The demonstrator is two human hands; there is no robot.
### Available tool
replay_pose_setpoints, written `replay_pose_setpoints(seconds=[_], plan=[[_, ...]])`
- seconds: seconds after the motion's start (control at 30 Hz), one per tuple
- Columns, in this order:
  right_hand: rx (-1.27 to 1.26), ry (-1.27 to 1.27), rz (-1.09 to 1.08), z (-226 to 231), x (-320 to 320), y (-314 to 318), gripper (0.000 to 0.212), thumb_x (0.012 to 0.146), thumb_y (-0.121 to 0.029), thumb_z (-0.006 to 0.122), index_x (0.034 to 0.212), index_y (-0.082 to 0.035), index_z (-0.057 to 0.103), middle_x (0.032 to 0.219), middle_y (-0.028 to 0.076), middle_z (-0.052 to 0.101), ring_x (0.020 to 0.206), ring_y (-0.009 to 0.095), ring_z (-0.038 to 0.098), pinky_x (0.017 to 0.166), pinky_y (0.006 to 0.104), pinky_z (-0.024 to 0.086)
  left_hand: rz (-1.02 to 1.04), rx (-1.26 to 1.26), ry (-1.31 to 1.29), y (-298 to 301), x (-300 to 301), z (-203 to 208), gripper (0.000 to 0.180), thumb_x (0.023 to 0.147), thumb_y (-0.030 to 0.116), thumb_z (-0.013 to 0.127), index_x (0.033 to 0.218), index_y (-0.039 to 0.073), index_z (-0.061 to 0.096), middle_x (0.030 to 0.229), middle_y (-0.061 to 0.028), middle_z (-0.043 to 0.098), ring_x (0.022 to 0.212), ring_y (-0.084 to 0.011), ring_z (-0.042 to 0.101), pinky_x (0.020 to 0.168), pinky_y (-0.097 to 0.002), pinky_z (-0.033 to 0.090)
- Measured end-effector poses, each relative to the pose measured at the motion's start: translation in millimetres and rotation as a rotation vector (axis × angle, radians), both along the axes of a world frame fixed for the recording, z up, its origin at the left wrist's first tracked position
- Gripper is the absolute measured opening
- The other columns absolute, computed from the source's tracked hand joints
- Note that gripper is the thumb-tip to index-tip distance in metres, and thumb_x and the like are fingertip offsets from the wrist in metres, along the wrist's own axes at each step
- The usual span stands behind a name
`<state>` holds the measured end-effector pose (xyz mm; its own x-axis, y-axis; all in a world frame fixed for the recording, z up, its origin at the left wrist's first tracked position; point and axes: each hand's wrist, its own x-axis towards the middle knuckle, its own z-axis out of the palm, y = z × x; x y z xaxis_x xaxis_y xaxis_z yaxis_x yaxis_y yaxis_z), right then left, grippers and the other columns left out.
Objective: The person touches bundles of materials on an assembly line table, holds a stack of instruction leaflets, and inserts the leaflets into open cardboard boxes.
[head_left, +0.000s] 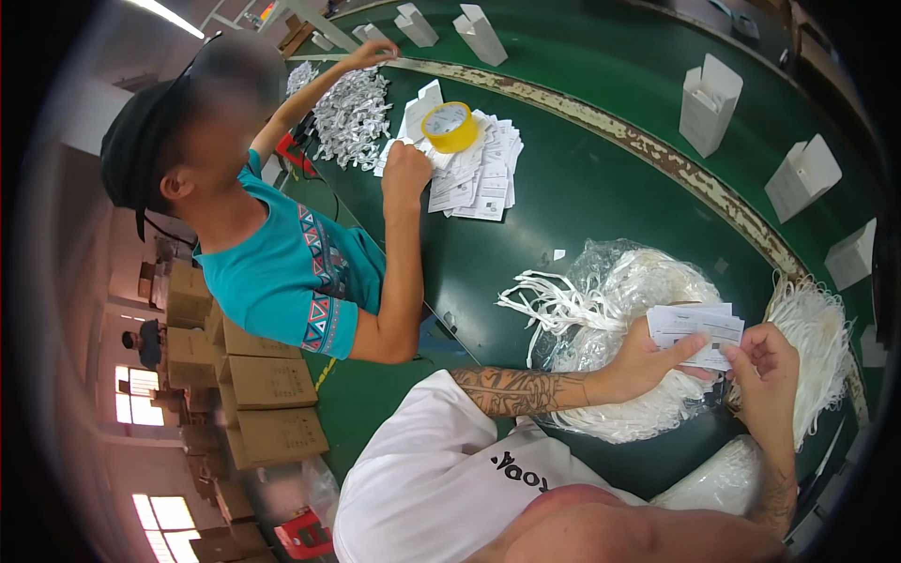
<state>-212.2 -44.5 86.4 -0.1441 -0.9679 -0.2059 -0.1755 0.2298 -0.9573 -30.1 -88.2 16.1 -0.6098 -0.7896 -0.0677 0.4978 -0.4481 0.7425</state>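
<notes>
My left hand [648,361] grips a small stack of white printed leaflets [694,326], its thumb lying across the lower edge. At the stack's right corner my right hand [770,364] has fingers and thumb pressed against the leaflets. Under and behind my hands lies a large bundle of white cords [648,281] in clear plastic, with loops spilling out on the left. A second bundle of white cords [807,352] is beside my right hand. Close to my right forearm sits another plastic-wrapped white bundle [718,479].
A co-worker [291,244] in a teal shirt stands at the left, reaching over the green table [563,235]. Nearby are stacked leaflets [483,178], a yellow tape roll [450,128] and piled small white parts [352,117]. Open white boxes [710,103] stand on the green belt [601,66].
</notes>
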Motion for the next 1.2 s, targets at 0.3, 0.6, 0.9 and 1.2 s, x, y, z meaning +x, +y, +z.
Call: replay_pose_setpoints(seconds=[0.3,0.6,0.9,1.2], plan=[[0.039,-0.002,0.004,-6,-7,-3,0.010,0.091,0.000,0.065,0.086,0.000,0.056,0.075,0.002,0.062,0.064,0.005,0.055,0.059,0.0195,0.045,-0.010,0.136,-0.030,-3,-1,1,0.037,0.103,0.013,0.050,0.136,-0.001,0.042,0.125,-0.0132,0.059,0.108,-0.0232,0.064,0.080,-0.0383,0.063],[0.005,-0.127,-0.058,1,-7,-8,0.009,0.094,0.001,0.058,0.104,0.001,0.059,0.084,0.004,0.064,0.067,0.007,0.059,0.058,0.0197,0.046,-0.004,0.159,-0.011,-3,0,-1,0.039,0.104,0.018,0.048,0.138,0.000,0.042,0.126,-0.0136,0.059,0.111,-0.0255,0.063,0.083,-0.0410,0.062],[-0.261,-0.076,0.099,-7,-23,-6,0.015,0.091,0.008,0.054,0.100,0.002,0.063,0.096,0.008,0.059,0.085,0.012,0.059,0.073,0.0222,0.047,0.007,0.395,0.078,-6,1,-5,0.043,0.106,0.031,0.042,0.137,0.001,0.043,0.126,-0.0142,0.059,0.112,-0.0266,0.063,0.088,-0.0442,0.059],[-0.333,0.156,0.170,10,-14,-2,0.017,0.086,0.006,0.058,0.102,0.001,0.064,0.097,0.008,0.057,0.090,0.014,0.056,0.081,0.0238,0.044,-0.016,0.138,0.006,-6,-1,10,0.041,0.100,0.015,0.056,0.137,0.000,0.045,0.127,-0.0134,0.059,0.111,-0.0267,0.064,0.084,-0.0413,0.062]])
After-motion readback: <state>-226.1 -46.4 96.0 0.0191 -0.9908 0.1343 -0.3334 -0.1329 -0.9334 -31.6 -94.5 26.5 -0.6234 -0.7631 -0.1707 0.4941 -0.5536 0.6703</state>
